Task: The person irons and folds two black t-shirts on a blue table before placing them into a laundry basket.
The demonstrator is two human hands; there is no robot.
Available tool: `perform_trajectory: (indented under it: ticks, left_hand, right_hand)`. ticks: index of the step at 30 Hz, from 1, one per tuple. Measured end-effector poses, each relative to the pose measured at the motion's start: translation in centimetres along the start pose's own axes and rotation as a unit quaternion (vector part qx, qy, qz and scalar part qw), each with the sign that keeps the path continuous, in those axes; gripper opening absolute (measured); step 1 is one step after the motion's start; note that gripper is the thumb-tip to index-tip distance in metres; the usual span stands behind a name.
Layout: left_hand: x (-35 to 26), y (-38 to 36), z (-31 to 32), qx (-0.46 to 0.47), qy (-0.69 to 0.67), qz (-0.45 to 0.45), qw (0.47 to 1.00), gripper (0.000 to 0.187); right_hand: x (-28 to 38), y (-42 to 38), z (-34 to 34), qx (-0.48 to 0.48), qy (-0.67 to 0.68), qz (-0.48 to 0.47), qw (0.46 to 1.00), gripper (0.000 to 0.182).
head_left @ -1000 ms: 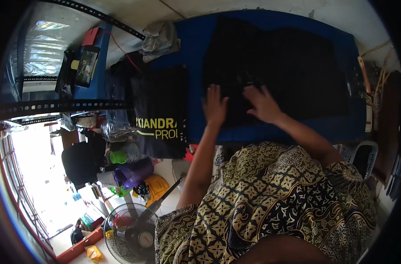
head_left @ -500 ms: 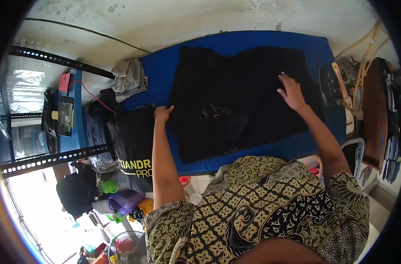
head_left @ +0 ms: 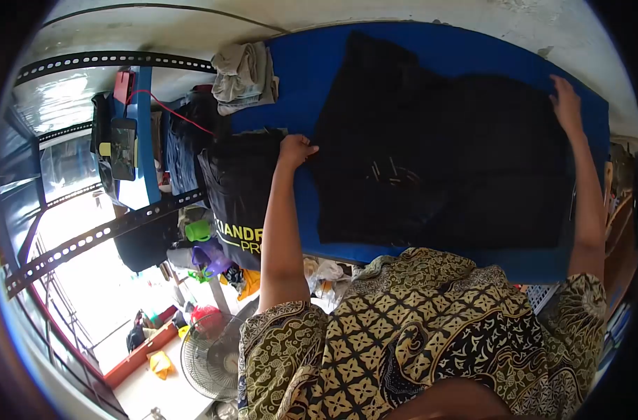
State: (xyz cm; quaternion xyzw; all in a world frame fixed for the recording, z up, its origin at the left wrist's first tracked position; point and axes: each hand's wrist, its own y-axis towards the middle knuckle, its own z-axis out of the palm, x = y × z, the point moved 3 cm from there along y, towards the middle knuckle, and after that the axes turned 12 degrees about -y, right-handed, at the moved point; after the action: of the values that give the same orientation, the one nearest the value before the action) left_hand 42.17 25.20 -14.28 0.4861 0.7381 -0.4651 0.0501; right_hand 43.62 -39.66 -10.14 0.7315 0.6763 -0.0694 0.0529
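A large black garment (head_left: 459,161) with a few pale marks lies spread on a blue-covered table (head_left: 298,63). At its left edge is my left hand (head_left: 296,150), fingers curled closed and thumb against the cloth, seemingly pinching it. My right hand (head_left: 566,106) is by the garment's upper right edge, its fingers stretched out and apart. Nothing shows in its grip. Whether the right palm touches the cloth is not clear.
Folded grey cloth (head_left: 243,77) sits at the table's back left. Beside my left forearm hangs a black bag (head_left: 238,189) with yellow lettering. A perforated metal rack (head_left: 116,227) holds a phone (head_left: 124,148) at left. A fan (head_left: 210,353) stands below.
My right hand has moved from over the cloth out to its right edge. My left hand stays at the left edge. The view has shifted, and the garment's upper left part reaches farther up.
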Motion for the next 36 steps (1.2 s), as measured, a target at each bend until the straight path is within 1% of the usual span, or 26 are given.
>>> perform_trajectory:
  ticks: [1,2,3,4,5,6,7,8,11,12,13,14,15,16,17,19,20,21,23,24,27,30,32,33,35,36]
  left_hand:
    - [0.3,-0.3,0.2,-0.055,0.007,0.025,0.998,0.025]
    - [0.1,-1.1,0.7,-0.056,0.005,0.021,0.998,0.025]
    - [-0.7,-2.3,0.8,-0.113,0.001,0.059,0.992,0.024]
    - [-1.2,-3.6,1.1,-0.169,-0.002,0.097,0.981,0.023]
    - [-0.9,-4.3,2.0,-0.175,-0.005,0.094,0.980,0.023]
    - [-1.1,-5.5,2.5,-0.277,0.062,0.187,0.941,0.023]
    - [-1.4,-7.1,2.9,-0.373,0.128,0.274,0.877,0.024]
    - [-1.2,-8.7,3.2,-0.381,0.125,0.268,0.876,0.024]
    - [0.5,-14.8,4.4,-0.386,0.134,0.198,0.891,0.026]
    - [2.0,-16.4,4.6,-0.400,0.124,0.099,0.903,0.027]
    - [3.6,-17.9,4.7,-0.411,0.110,0.001,0.905,0.027]
    - [5.2,-19.4,4.9,-0.422,0.100,-0.002,0.901,0.027]
    - [7.7,-20.6,5.3,-0.383,0.048,-0.077,0.919,0.030]
    - [9.6,-21.3,6.0,-0.338,-0.008,-0.148,0.929,0.032]
    - [10.3,-21.9,6.7,-0.345,-0.022,-0.152,0.926,0.032]
    - [11.9,-21.9,8.3,-0.245,-0.281,-0.137,0.918,0.035]
    - [13.3,-20.9,8.9,-0.233,-0.298,-0.102,0.920,0.034]
    - [13.5,-20.6,8.8,-0.238,-0.311,-0.099,0.915,0.034]
    - [13.6,-19.8,8.8,-0.192,-0.392,-0.020,0.900,0.026]
    - [14.5,-19.3,9.0,-0.186,-0.397,-0.013,0.899,0.026]
    - [15.4,-17.8,9.6,-0.166,-0.410,0.028,0.896,0.024]
    - [15.0,-18.6,9.5,-0.159,-0.404,0.030,0.900,0.026]
    - [14.3,-20.0,9.0,-0.176,-0.384,0.067,0.904,0.027]
    - [14.6,-20.8,8.9,-0.177,-0.388,0.073,0.901,0.027]
    - [15.3,-22.9,8.7,-0.222,-0.340,0.161,0.900,0.027]
    - [16.1,-23.8,8.5,-0.224,-0.343,0.164,0.897,0.027]
  right_hand:
    - [-2.0,-1.0,0.2,-0.046,-0.004,-0.006,0.999,0.049]
    - [-4.3,-2.7,-0.6,-0.094,-0.052,0.000,0.994,0.050]
    - [-6.7,-5.1,-1.2,-0.144,-0.098,0.005,0.985,0.051]
    - [-11.3,-8.1,0.2,-0.133,-0.157,0.035,0.978,0.052]
    - [-16.1,-11.1,1.8,-0.119,-0.217,0.064,0.967,0.055]
    - [-17.8,-13.1,1.6,-0.119,-0.228,0.069,0.964,0.056]
    - [-19.6,-15.0,1.5,-0.118,-0.239,0.074,0.961,0.058]
    - [-19.9,-15.9,1.3,-0.075,-0.199,0.138,0.967,0.056]
    - [-19.0,-18.1,0.3,0.063,-0.075,0.312,0.945,0.055]
    - [-17.5,-18.7,-0.9,0.056,-0.072,0.304,0.948,0.055]
    - [-15.8,-19.1,-2.3,0.018,0.017,0.298,0.954,0.055]
    - [-16.1,-19.5,-2.0,-0.007,0.061,0.287,0.956,0.054]
    - [-16.4,-19.9,-1.7,-0.031,0.106,0.275,0.955,0.054]
    - [-18.9,-20.5,1.4,0.081,0.229,0.392,0.887,0.053]
    - [-19.0,-20.6,1.9,0.195,0.338,0.490,0.779,0.051]
    - [-18.9,-20.6,0.8,0.195,0.374,0.473,0.774,0.049]
    - [-17.4,-19.6,-0.7,0.197,0.411,0.458,0.764,0.047]
    - [-16.2,-18.5,-2.1,0.188,0.410,0.448,0.772,0.047]
    - [-13.2,-17.5,-4.9,0.144,0.425,0.405,0.797,0.033]
    - [-9.5,-17.6,-8.0,0.134,0.422,0.409,0.798,0.033]
    - [4.2,-15.8,-15.7,0.238,0.489,0.182,0.819,0.025]
    - [17.2,-13.9,-17.8,0.271,0.473,-0.020,0.838,0.022]
    - [26.8,-13.5,-19.4,0.293,0.479,-0.113,0.820,0.026]
    - [30.1,-12.7,-18.3,0.311,0.459,-0.143,0.820,0.036]
    - [36.7,-11.6,-17.4,0.333,0.378,-0.171,0.847,0.041]
    - [39.4,-11.1,-15.9,0.328,0.367,-0.185,0.850,0.042]
